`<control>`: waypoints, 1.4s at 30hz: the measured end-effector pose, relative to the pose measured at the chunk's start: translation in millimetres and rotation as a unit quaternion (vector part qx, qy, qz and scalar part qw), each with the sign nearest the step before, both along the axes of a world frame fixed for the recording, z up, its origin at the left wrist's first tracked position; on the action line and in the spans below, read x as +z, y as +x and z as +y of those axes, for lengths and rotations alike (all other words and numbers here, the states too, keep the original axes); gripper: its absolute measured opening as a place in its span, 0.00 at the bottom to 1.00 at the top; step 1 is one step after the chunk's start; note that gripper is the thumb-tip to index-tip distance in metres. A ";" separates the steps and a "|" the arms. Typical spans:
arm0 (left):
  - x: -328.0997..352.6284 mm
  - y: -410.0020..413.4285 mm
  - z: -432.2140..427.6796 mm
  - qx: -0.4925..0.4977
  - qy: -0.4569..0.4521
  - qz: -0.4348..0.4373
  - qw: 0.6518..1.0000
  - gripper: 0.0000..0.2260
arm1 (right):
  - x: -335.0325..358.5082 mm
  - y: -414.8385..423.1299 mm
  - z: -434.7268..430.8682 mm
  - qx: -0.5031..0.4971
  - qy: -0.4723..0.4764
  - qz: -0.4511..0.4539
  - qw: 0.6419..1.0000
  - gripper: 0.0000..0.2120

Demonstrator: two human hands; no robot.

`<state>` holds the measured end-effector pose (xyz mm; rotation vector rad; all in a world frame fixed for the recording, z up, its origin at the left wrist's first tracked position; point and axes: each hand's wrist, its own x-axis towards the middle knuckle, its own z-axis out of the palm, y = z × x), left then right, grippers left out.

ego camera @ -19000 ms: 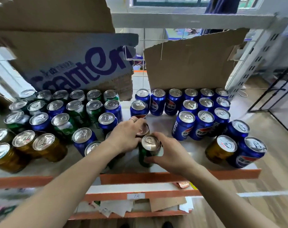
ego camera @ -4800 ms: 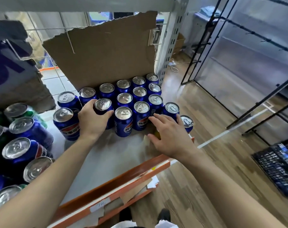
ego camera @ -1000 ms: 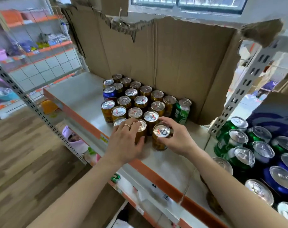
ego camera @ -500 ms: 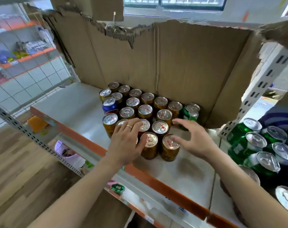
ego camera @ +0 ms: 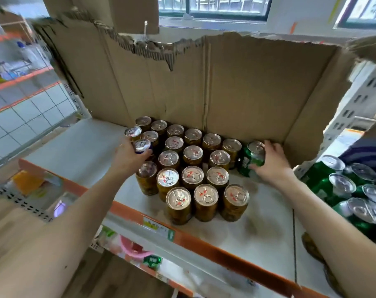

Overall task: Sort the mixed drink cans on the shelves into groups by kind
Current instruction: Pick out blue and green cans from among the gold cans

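Observation:
Several gold cans (ego camera: 193,177) stand packed in rows on the white shelf (ego camera: 258,229), against a torn cardboard backing. My left hand (ego camera: 127,158) grips a blue can (ego camera: 142,146) at the left side of the group. My right hand (ego camera: 270,162) grips a green can (ego camera: 250,158) at the right end of the back rows. Both cans stand among or beside the gold ones.
The cardboard wall (ego camera: 236,89) closes off the back and right. Green cans (ego camera: 341,186) crowd the neighbouring shelf at the right, past a white perforated upright (ego camera: 358,100). The shelf has an orange front edge (ego camera: 204,241). A lower shelf holds packets (ego camera: 131,248).
Both hands left the front gold cans and reached further back: the left hand took hold of the blue can, the right hand took hold of the green can. The camera moved closer.

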<state>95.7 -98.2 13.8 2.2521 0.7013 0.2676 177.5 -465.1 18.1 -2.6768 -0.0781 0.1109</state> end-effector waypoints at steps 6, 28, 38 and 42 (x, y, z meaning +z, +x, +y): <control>-12.8 2.9 14.5 -0.039 -0.132 -0.041 0.990 0.28 | -6.9 1.4 1.4 -0.061 0.040 0.001 0.997 0.36; 89.5 13.3 -81.5 -0.218 -0.388 -0.210 0.870 0.17 | 91.4 -105.8 -5.2 -0.015 0.461 -0.170 0.871 0.29; 77.0 -12.2 -212.6 -0.403 -0.385 -0.130 0.820 0.21 | 92.4 -196.7 -75.9 -0.085 0.446 -0.163 0.876 0.34; 74.0 -28.7 -258.7 -0.451 -0.349 -0.112 0.814 0.24 | 87.5 -229.0 -111.9 -0.109 0.428 -0.171 0.881 0.33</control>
